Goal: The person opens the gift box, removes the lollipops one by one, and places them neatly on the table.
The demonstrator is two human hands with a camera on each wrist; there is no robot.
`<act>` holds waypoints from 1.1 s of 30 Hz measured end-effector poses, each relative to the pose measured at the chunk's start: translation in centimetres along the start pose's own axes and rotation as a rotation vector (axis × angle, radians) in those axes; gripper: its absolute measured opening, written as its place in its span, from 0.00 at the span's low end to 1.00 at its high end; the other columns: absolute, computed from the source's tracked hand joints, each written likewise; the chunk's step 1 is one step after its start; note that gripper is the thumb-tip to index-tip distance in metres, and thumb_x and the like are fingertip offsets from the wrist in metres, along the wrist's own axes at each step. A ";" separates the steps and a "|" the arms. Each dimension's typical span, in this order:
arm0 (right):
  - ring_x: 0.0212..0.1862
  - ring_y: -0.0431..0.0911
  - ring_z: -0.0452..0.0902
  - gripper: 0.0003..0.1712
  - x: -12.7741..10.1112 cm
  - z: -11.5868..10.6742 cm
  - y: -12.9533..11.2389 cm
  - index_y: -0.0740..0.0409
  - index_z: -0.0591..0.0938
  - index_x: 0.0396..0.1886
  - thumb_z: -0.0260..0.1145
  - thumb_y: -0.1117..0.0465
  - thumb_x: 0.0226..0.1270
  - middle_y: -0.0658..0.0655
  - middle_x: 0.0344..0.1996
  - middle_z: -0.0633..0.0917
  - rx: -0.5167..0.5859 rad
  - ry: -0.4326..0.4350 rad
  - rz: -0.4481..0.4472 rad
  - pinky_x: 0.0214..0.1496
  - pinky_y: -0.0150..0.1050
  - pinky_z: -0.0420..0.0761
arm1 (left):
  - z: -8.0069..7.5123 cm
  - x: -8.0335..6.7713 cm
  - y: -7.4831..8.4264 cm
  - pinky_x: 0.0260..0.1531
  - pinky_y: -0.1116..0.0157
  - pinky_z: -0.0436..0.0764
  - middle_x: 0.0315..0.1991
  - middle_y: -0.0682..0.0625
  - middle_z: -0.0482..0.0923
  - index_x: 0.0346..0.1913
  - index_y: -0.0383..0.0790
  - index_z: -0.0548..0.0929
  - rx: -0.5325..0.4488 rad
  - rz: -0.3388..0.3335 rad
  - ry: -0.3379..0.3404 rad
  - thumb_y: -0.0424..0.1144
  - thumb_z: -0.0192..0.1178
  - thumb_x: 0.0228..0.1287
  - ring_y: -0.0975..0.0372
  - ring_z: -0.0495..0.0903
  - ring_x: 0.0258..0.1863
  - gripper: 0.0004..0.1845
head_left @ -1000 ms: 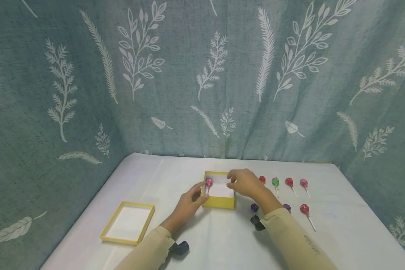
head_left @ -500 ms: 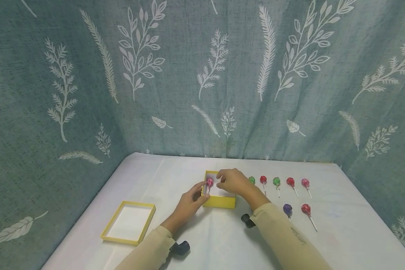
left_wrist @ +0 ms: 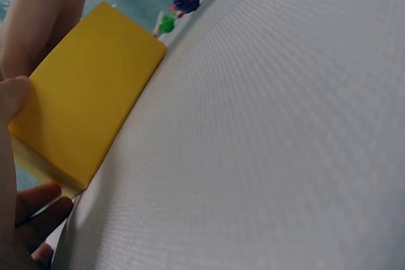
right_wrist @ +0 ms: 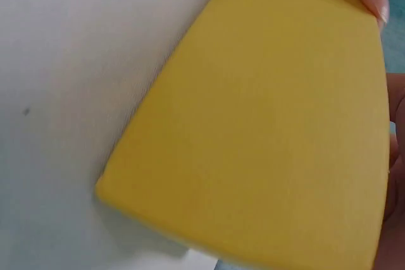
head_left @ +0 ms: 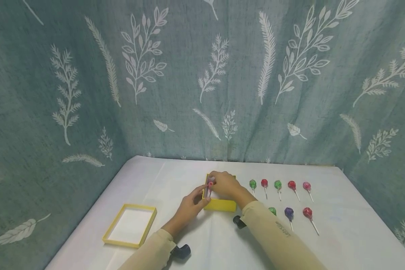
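Observation:
A yellow open box [head_left: 221,205] with a white inside sits at mid-table. My left hand [head_left: 188,210] grips its left end, thumb at the near corner and fingers along the side. The left wrist view shows that thumb [left_wrist: 14,96] over the top edge of the yellow wall. Inside the box, against the left wall, a pink lollipop [head_left: 210,184] stands with its head up. My right hand [head_left: 227,185] reaches over the box, its thumb and forefinger curled at the lollipop's head. This hand covers most of the box's inside. Yellow wall [right_wrist: 253,118] fills the right wrist view.
A shallow yellow-edged lid [head_left: 127,225] lies inside up at the left. To the right, several lollipops lie in two rows, among them a red one [head_left: 291,184], a pink one [head_left: 306,186] and a purple one [head_left: 289,213]. The right sleeve [head_left: 273,228] overlaps the front row's left end.
My right hand has moved left across the box, from its right side to the lollipop at the left wall. The left hand has stayed on the box.

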State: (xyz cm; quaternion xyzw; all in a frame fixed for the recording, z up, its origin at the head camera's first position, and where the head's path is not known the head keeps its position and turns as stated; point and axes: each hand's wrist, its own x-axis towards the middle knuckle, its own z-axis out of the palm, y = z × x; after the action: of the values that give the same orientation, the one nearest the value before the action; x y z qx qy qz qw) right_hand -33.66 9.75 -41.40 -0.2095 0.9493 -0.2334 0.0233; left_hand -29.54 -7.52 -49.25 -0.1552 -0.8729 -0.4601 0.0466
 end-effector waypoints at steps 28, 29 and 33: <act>0.28 0.41 0.72 0.05 2.2 2.5 -0.3 0.46 0.76 0.32 0.61 0.53 0.58 0.43 0.22 0.75 -0.219 -0.021 0.095 0.35 0.40 0.75 | 0.2 -0.1 0.0 0.54 0.45 0.61 0.57 0.54 0.69 0.60 0.69 0.64 0.017 -0.005 0.015 0.58 0.54 0.57 0.55 0.67 0.57 0.26; 0.28 0.41 0.72 0.05 2.2 2.5 -0.3 0.46 0.76 0.32 0.61 0.52 0.58 0.43 0.22 0.75 -0.225 -0.017 0.095 0.35 0.40 0.75 | 0.2 -0.1 0.0 0.55 0.46 0.61 0.57 0.53 0.69 0.59 0.69 0.63 0.016 -0.007 0.014 0.58 0.54 0.57 0.55 0.67 0.57 0.26; 0.28 0.41 0.72 0.04 2.1 2.5 -0.2 0.46 0.75 0.31 0.60 0.53 0.59 0.43 0.21 0.74 -0.246 -0.006 0.085 0.35 0.39 0.75 | 0.2 -0.1 0.1 0.55 0.46 0.61 0.56 0.52 0.70 0.59 0.69 0.64 0.015 -0.018 0.014 0.58 0.54 0.57 0.56 0.66 0.57 0.26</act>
State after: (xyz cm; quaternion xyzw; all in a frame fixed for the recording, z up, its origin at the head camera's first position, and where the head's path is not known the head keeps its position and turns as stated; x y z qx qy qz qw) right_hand -35.14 7.58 -43.43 -0.1708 0.9787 -0.1135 0.0101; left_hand -29.38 -7.36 -49.31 -0.1438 -0.8772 -0.4553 0.0500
